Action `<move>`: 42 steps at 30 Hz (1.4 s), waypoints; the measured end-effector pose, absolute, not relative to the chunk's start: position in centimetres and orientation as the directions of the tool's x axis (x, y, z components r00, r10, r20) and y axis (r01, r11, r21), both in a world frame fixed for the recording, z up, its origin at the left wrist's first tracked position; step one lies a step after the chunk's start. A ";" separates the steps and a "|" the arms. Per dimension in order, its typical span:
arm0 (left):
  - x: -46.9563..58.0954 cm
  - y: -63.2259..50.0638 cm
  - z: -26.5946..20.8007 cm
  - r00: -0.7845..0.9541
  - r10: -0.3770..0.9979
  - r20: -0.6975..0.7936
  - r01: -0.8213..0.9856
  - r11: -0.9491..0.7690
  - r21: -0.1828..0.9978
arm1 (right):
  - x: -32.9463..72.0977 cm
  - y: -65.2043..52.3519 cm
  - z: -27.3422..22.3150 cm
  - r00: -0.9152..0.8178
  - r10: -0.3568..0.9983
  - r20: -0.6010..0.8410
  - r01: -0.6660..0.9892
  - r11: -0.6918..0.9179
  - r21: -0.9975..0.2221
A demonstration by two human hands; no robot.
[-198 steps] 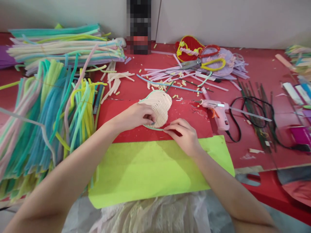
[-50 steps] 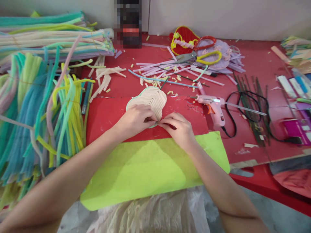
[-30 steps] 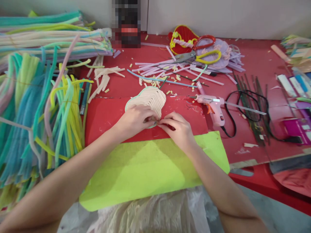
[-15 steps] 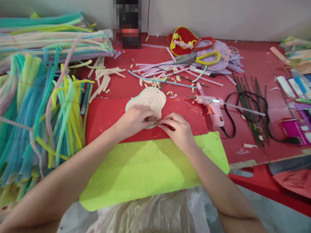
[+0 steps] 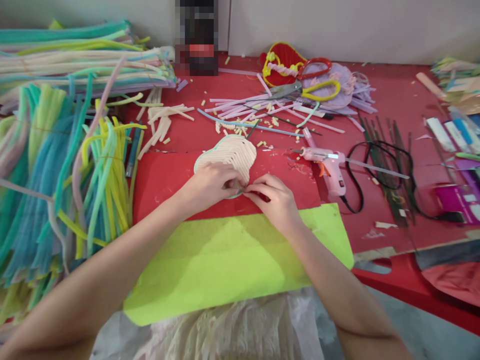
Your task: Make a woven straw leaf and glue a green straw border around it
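Note:
A cream ribbed craft piece (image 5: 234, 152) with a thin mint-green edging lies on the red sheet (image 5: 165, 175). My left hand (image 5: 217, 182) rests over its lower left part, thumb and fingers pinched at the bottom edge. Close against those fingertips, my right hand (image 5: 272, 195) is also pinched at the lower right edge of the piece. The edging seems to run into both pinches, but the fingers hide most of it there. A dark green stem (image 5: 254, 129) pokes out at the top of the piece.
A pink glue gun (image 5: 330, 167) with a black cord lies to the right. Scissors (image 5: 287, 90) sit among lilac pipe cleaners behind. Bundles of coloured pipe cleaners (image 5: 37, 135) crowd the left. A lime-green sheet (image 5: 225, 265) covers the front edge.

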State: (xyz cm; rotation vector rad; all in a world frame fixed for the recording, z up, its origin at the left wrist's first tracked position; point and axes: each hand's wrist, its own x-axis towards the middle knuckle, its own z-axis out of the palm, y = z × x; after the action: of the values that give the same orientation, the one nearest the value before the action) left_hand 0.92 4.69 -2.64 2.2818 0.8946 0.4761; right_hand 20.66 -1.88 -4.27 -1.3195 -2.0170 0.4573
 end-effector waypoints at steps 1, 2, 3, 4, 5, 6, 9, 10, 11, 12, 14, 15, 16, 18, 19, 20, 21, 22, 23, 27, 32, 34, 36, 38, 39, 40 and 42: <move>0.8 4.8 -2.7 0.713 0.694 0.099 0.464 -0.574 0.674 | 20.7 -1.9 -4.3 -0.260 0.901 0.347 0.664 0.428 -0.613; 0.6 4.9 -2.9 0.726 0.680 0.101 0.450 -0.582 0.677 | 20.6 -1.9 -4.3 -0.260 0.900 0.351 0.663 0.430 -0.613; 0.4 5.0 -3.0 0.741 0.663 0.105 0.432 -0.590 0.682 | 20.6 -1.9 -4.2 -0.259 0.899 0.355 0.662 0.432 -0.613; 0.2 5.2 -3.0 0.757 0.645 0.107 0.411 -0.597 0.689 | 20.6 -1.9 -4.2 -0.258 0.898 0.356 0.661 0.433 -0.613; 0.0 5.3 -3.1 0.771 0.627 0.108 0.391 -0.602 0.696 | 20.6 -1.9 -4.2 -0.257 0.898 0.357 0.661 0.433 -0.613; -0.2 5.4 -3.1 0.783 0.613 0.106 0.377 -0.603 0.703 | 20.6 -1.9 -4.2 -0.257 0.899 0.355 0.661 0.431 -0.614; -0.8 5.7 -3.1 0.808 0.583 0.084 0.365 -0.608 0.705 | 20.6 -1.9 -4.1 -0.256 0.902 0.348 0.663 0.426 -0.616; -0.8 5.7 -3.0 0.815 0.574 0.081 0.362 -0.613 0.702 | 20.6 -2.0 -4.1 -0.254 0.903 0.347 0.664 0.424 -0.616; -0.9 5.7 -3.0 0.821 0.565 0.082 0.357 -0.620 0.699 | 20.6 -1.9 -4.1 -0.253 0.903 0.348 0.664 0.424 -0.616; -0.9 5.8 -3.0 0.825 0.558 0.086 0.350 -0.626 0.697 | 20.6 -1.9 -4.1 -0.254 0.902 0.348 0.665 0.424 -0.615; -0.9 5.8 -3.0 0.829 0.551 0.098 0.341 -0.636 0.693 | 20.6 -1.9 -4.1 -0.255 0.902 0.349 0.666 0.426 -0.612; -0.9 5.8 -3.0 0.828 0.550 0.104 0.338 -0.639 0.691 | 20.6 -1.9 -4.1 -0.256 0.901 0.350 0.666 0.427 -0.612; -0.9 5.8 -3.0 0.828 0.550 0.108 0.336 -0.641 0.690 | 20.5 -1.9 -4.1 -0.256 0.901 0.351 0.666 0.427 -0.611; -0.9 5.8 -3.0 0.832 0.544 0.108 0.331 -0.644 0.690 | 20.5 -1.9 -4.1 -0.256 0.902 0.348 0.666 0.425 -0.613; -0.9 5.8 -3.0 0.834 0.541 0.108 0.329 -0.645 0.690 | 20.5 -1.9 -4.2 -0.256 0.902 0.347 0.665 0.425 -0.614; -0.9 5.8 -3.0 0.834 0.541 0.108 0.329 -0.645 0.689 | 20.5 -1.9 -4.2 -0.256 0.902 0.346 0.664 0.425 -0.615; -0.8 5.7 -2.9 0.833 0.544 0.105 0.334 -0.644 0.689 | 20.6 -1.9 -4.2 -0.256 0.903 0.346 0.663 0.425 -0.617; -0.8 5.7 -2.9 0.826 0.554 0.102 0.343 -0.639 0.689 | 20.6 -1.9 -4.2 -0.256 0.902 0.347 0.662 0.425 -0.618; -0.7 5.6 -2.9 0.815 0.570 0.100 0.357 -0.631 0.689 | 20.6 -1.9 -4.2 -0.255 0.902 0.349 0.660 0.426 -0.618; -0.1 5.2 -2.9 0.772 0.626 0.108 0.400 -0.610 0.684 | 20.7 -1.9 -4.3 -0.255 0.902 0.349 0.659 0.427 -0.620; 0.4 4.9 -3.1 0.741 0.659 0.129 0.425 -0.609 0.669 | 20.7 -1.9 -4.2 -0.256 0.910 0.325 0.656 0.411 -0.633; 0.6 4.8 -3.1 0.718 0.684 0.128 0.454 -0.600 0.659 | 20.6 -1.9 -4.2 -0.250 0.916 0.313 0.659 0.398 -0.639; 0.8 4.7 -3.0 0.705 0.697 0.130 0.473 -0.599 0.646 | 20.6 -1.9 -4.1 -0.248 0.919 0.306 0.661 0.391 -0.641; 0.9 4.7 -3.0 0.702 0.701 0.130 0.479 -0.599 0.642 | 20.6 -1.9 -4.2 -0.249 0.920 0.302 0.661 0.389 -0.642; 1.0 4.7 -3.0 0.701 0.701 0.129 0.479 -0.597 0.644 | 20.6 -1.9 -4.2 -0.251 0.920 0.302 0.659 0.390 -0.642; 1.0 4.7 -3.0 0.703 0.699 0.126 0.474 -0.594 0.650 | 20.6 -1.9 -4.2 -0.252 0.919 0.301 0.658 0.391 -0.643; 0.9 4.7 -3.0 0.706 0.697 0.123 0.460 -0.584 0.669 | 20.6 -1.9 -4.2 -0.253 0.919 0.302 0.658 0.392 -0.643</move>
State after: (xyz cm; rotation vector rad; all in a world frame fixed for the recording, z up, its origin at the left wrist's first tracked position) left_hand 0.92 4.75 -3.05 2.2946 0.8778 0.5014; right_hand 20.63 -1.90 -4.17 -1.3461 -2.0043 0.5181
